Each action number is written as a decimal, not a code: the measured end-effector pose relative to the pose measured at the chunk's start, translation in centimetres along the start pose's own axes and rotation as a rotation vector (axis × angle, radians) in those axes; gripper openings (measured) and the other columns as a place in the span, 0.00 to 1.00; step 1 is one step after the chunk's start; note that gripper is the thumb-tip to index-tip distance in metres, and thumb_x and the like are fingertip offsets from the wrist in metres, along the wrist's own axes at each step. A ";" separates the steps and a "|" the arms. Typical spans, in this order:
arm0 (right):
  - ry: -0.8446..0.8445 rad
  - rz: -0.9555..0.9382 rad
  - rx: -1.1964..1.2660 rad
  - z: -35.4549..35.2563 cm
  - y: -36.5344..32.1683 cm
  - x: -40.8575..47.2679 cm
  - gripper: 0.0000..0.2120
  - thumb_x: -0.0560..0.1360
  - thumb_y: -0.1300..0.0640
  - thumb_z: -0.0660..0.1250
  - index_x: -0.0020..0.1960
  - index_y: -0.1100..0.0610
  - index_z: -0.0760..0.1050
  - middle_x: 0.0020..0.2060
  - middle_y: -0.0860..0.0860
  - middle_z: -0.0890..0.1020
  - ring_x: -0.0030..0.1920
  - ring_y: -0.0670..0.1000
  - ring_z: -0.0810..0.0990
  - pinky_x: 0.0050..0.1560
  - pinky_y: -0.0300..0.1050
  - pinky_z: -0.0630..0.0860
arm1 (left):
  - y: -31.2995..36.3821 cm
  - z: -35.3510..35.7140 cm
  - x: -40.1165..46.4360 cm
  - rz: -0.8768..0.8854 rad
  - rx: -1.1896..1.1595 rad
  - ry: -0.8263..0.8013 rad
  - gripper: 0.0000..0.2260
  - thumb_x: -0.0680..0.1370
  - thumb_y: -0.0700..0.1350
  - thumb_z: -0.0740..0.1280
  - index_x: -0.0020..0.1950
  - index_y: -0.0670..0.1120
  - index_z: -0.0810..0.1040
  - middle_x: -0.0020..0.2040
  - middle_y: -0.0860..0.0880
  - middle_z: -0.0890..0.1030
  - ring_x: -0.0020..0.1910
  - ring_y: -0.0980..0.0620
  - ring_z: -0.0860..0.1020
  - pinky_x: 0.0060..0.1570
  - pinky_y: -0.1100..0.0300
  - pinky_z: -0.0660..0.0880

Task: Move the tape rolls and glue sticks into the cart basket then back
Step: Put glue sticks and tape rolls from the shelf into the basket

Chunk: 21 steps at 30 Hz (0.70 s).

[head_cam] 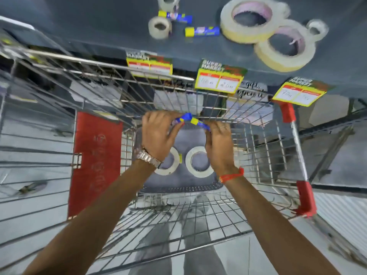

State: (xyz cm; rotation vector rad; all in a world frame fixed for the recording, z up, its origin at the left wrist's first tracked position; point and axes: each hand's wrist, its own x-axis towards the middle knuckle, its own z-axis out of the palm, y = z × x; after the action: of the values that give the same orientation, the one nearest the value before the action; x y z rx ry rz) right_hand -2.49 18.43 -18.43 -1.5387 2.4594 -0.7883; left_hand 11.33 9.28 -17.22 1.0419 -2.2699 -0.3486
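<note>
Both hands reach down inside the wire cart basket [258,135]. My left hand [158,133] is shut on a blue glue stick [183,118]. Close beside it, my right hand [218,139] grips another blue glue stick with a yellow cap [198,123]. Two white tape rolls [197,161] lie flat on the basket floor below my wrists; the left roll [171,165] is partly hidden by my left wrist. On the dark shelf [99,20] above lie two more glue sticks [202,31], two small tape rolls [159,27] and two large masking tape rolls [250,18].
Price tags [219,79] hang from the shelf's front edge over the cart's far rim. A red child-seat flap [95,161] stands at the cart's left. Red plastic corners [305,197] mark the right rim. More small clear rolls [317,29] sit at the shelf's right.
</note>
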 end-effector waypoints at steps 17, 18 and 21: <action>-0.541 0.045 -0.334 12.2 7.5 0.1 0.21 0.68 0.76 0.60 0.60 0.66 0.72 0.58 0.63 0.75 0.59 0.64 0.72 0.57 0.56 0.76 | -8.2 13.9 -6.2 -0.353 0.204 -0.748 0.18 0.78 0.47 0.62 0.68 0.49 0.68 0.68 0.48 0.73 0.69 0.50 0.66 0.74 0.48 0.44; -0.535 0.038 -0.336 11.9 7.5 0.0 0.21 0.68 0.76 0.59 0.60 0.66 0.72 0.59 0.63 0.74 0.60 0.64 0.71 0.57 0.56 0.75 | -8.0 13.6 -6.2 -0.344 0.206 -0.760 0.20 0.78 0.47 0.62 0.69 0.49 0.66 0.70 0.49 0.69 0.71 0.51 0.63 0.74 0.48 0.43; -0.478 0.038 -0.275 10.4 6.9 -0.2 0.22 0.69 0.76 0.57 0.61 0.66 0.71 0.60 0.63 0.74 0.61 0.63 0.72 0.56 0.55 0.75 | -6.9 12.0 -5.7 -0.297 0.196 -0.733 0.21 0.78 0.46 0.60 0.71 0.49 0.62 0.73 0.48 0.64 0.74 0.51 0.59 0.75 0.47 0.44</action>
State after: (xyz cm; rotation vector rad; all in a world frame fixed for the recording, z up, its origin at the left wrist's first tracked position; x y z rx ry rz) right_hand -3.97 17.25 -30.71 -1.5345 2.2842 -0.0537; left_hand 10.79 8.94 -32.18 1.5491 -2.8247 -0.7412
